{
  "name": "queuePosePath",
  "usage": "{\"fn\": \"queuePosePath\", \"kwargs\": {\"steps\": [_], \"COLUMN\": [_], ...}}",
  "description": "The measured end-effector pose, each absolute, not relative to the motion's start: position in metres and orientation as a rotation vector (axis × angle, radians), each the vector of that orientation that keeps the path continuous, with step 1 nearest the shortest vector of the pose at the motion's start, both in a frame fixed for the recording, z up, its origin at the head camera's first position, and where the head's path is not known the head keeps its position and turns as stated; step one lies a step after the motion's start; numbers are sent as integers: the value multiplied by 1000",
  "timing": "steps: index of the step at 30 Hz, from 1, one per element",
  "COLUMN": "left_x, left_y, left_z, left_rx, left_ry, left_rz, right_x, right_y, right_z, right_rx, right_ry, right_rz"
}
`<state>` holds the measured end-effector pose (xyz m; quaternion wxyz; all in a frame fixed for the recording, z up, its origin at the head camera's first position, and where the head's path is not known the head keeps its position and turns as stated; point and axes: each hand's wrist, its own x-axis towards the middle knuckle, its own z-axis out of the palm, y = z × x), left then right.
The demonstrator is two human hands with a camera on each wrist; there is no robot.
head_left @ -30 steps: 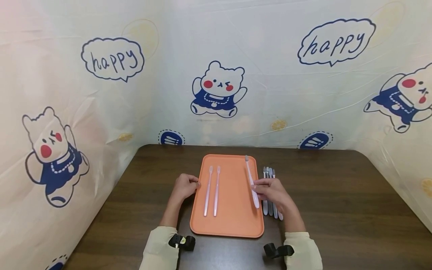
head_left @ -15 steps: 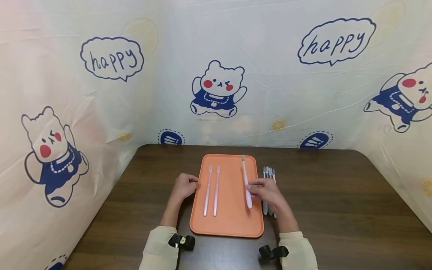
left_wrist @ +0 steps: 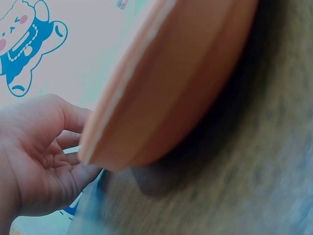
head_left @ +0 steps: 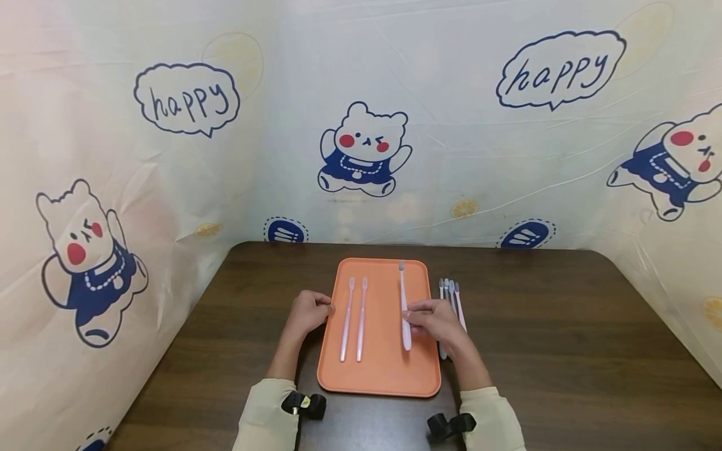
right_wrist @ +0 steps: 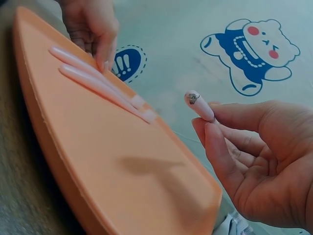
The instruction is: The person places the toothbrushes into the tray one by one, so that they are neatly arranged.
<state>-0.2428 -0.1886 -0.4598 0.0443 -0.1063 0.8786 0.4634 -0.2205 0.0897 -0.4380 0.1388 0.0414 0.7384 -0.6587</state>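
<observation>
An orange tray (head_left: 383, 377) lies on the table. My left hand (head_left: 309, 311) holds its left rim; in the left wrist view, fingers and thumb (left_wrist: 90, 174) meet at the tray's edge. Between thumb and fingers my right hand (head_left: 439, 321) pinches a pale pink toothbrush (head_left: 406, 335) by its handle. The brush hangs above the right half of the tray, grey bristle end pointing away, and in the right wrist view its handle end (right_wrist: 199, 105) faces the camera over a shadow on the tray. Two pink toothbrushes (head_left: 361, 322) lie side by side on the tray's left half.
Several more toothbrushes (head_left: 459, 304) lie in a row on the dark wooden table (head_left: 553, 338), just right of the tray and partly hidden by my right hand. A printed curtain (head_left: 451, 156) with cartoon bears stands around the table's back and sides.
My right hand has carried the toothbrush leftward, from the tray's right edge further in over the tray, and the brush has turned straighter. The left hand and tray have stayed put.
</observation>
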Motion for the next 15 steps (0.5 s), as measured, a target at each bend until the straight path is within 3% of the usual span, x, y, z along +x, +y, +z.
{"fn": "queuePosePath", "kwargs": {"steps": [15], "left_x": [-245], "left_y": [-188], "left_z": [-461], "left_rx": [-313], "left_ry": [2710], "left_rz": [1400], "right_x": [-220], "right_y": [78], "right_z": [-441], "right_rx": [146], "right_ry": [2216], "right_rz": [-1900]}}
